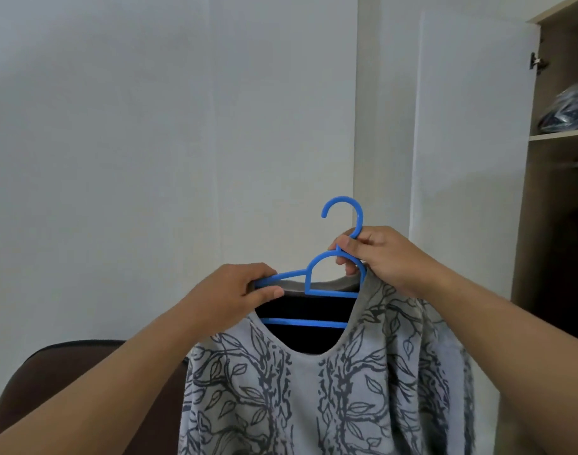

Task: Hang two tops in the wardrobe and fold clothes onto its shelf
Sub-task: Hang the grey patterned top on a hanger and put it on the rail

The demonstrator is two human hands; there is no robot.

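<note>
**Grey leaf-print top on blue hanger, both hands gripping, wardrobe to the right**

White wall (150, 126) fills most of the view. Wardrobe (556, 224) stands at the right edge, its door (471, 126) open. Shelf (560, 135) inside carries a dark bundle in clear plastic (568, 110); no readable print on it. Brown chair back (61, 389) sits lower left, behind the left forearm.

Top (297, 389) is light grey with dark vine-and-leaf print, held up in front of the wall, left of the wardrobe and apart from it. No brand tag or lettering visible at the neckline. Hanger (330, 292) sits inside the neck opening, hook up and free.

Left hand (245, 290) pinches the hanger's left arm and the collar edge together. Right hand (376, 254) has fingers curled round the hanger neck just below the hook, touching the top's right shoulder.
</note>
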